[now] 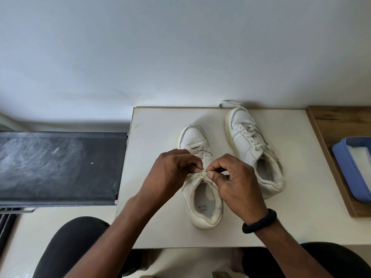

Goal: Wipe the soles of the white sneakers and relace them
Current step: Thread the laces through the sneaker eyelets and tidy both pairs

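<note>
Table: near sneaker points away (lace pinched).

A white table holds two white shoes, side by side, toes pointing away. The left shoe sits nearer. The right shoe sits farther back, and its lace goes past the far edge. Right beside the table, a wood shelf holds a blue tray, maybe with a cloth inside.

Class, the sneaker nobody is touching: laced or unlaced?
Laced: the untouched sneaker has lace crisscrossing its eyelets, one end trailing past the toe.
</note>
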{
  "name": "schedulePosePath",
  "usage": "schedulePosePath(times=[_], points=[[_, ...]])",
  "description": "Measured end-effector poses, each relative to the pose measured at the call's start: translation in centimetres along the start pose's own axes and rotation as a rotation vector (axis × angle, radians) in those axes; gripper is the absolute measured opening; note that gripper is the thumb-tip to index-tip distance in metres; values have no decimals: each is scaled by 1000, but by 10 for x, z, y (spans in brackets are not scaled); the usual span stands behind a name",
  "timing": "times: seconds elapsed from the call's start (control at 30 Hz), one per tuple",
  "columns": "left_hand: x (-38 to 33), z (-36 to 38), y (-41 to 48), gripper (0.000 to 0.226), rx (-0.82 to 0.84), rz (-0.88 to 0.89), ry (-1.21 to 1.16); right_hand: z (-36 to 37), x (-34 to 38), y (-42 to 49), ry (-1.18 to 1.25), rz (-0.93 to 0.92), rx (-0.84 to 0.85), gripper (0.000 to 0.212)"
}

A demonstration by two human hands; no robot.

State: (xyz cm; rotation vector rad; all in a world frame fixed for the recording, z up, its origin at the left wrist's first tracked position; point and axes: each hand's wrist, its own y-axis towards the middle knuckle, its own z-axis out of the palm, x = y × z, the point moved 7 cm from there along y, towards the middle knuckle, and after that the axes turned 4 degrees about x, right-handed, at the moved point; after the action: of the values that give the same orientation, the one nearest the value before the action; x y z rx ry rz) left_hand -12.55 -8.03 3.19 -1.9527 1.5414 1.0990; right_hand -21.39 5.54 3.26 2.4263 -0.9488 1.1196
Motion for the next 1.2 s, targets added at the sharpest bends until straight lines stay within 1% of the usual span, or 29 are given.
schedulePosePath(times=[0.07, 0.17, 0.3, 0.4, 0.5, 0.6, 0.7, 0.87, 1.0, 1.1, 1.2], points=[[-4, 1, 0, 12, -26, 40, 76, 0, 2, 0, 14, -39, -8, 18], [-3, 2, 0, 15, -53, 49, 142, 2, 2, -1, 58, -52, -26, 18], [-1, 5, 1, 19, -17, 37, 89, 8, -3, -2, 114, -19, -40, 18], [9, 8, 0, 18, 41, -47, -19, 12, -7, -4, 122, 41, -40, 15], [19, 11, -1, 24, 83, -167, -126, 15, -11, -4, 120, 94, -52, 14], [26, 12, 0, 31, 133, -236, -162, 17, -13, -3, 110, 142, -69, 12], [24, 9, -1, 38, 177, -258, -140, 15, -11, -3, 118, 163, -62, 11], [12, 9, -2, 25, 179, -167, 35, 0, -8, 1, 144, 135, 33, 16], [6, 12, -2, 20, 153, -54, 169, -5, 2, -2, -3, 7, 66, 18], [3, 13, -2, 19, 134, -10, 169, -6, 8, -3, -85, -77, 61, 17], [5, 13, -1, 21, 123, 12, 136, -6, 9, -2, -92, -126, 55, 15]])
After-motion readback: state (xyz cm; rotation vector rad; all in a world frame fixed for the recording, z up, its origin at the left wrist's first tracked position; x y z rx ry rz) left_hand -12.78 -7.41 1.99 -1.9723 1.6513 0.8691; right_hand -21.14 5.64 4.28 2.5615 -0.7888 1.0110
